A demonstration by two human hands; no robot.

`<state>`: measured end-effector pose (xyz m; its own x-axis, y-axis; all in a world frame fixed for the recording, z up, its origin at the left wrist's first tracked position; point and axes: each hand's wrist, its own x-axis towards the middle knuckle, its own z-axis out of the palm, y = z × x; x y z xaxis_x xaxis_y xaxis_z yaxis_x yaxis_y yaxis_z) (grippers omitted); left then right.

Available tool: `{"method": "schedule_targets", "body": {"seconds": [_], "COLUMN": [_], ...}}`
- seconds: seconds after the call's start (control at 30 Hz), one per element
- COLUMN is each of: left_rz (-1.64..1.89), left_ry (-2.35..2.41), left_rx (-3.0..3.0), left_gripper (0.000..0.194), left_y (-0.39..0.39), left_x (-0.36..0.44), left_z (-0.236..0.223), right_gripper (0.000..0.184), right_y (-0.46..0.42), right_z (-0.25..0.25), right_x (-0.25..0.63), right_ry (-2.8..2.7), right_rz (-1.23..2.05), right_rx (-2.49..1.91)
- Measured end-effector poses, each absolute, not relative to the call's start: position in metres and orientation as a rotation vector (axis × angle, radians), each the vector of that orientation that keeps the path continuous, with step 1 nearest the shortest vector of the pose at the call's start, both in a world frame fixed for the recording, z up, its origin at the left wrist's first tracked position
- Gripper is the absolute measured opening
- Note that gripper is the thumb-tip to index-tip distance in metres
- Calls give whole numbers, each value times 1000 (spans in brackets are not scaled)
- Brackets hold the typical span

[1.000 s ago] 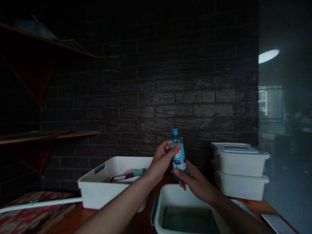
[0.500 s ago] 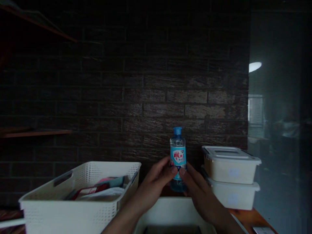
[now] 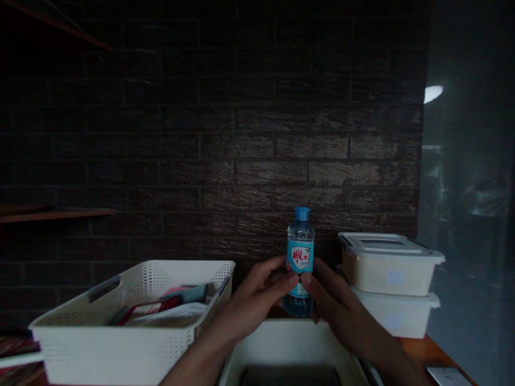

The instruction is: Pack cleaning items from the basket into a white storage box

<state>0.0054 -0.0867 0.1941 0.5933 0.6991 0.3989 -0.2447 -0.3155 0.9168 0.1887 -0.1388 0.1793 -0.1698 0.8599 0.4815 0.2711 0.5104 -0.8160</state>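
Note:
Both hands hold a clear blue dish soap bottle upright, with a blue cap and a light-blue label facing me. My left hand wraps its left side, thumb on the front of the label. On the right side my right hand closes round it, its thumb close to the other one. The fingers behind the bottle are partly hidden. Beneath my hands stands a white bin with something dark inside, cut off by the lower edge of the view.
To the left is a white perforated basket holding cloths and packets. Two lidded white boxes are stacked at the right on the wooden table. A phone lies at the near right. A dark brick wall rises behind.
The view has shifted slightly, and the bottle with both hands appears a little further right and nearer. The grip on it looks the same.

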Motion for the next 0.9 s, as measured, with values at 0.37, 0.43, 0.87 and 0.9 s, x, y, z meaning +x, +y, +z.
{"method": "schedule_targets", "body": {"seconds": [0.37, 0.43, 0.87, 0.9], "left_rz": [1101, 1144, 1084, 1082], "left_ry": [353, 349, 329, 325], "left_rx": [1762, 1805, 1739, 1735], "left_gripper": [49, 48, 50, 50], "left_y": [-84, -83, -84, -85], "left_x": [-1, 0, 1, 1], "left_z": [199, 198, 193, 193], "right_gripper": [47, 47, 34, 35], "right_y": [-125, -124, -119, -120], "right_z": [188, 188, 185, 185], "right_x": [185, 187, 198, 198], "right_ry": [-1748, -1770, -1852, -1843], "right_rz": [757, 743, 676, 679], "right_rx": [-917, -919, -827, -831]}}
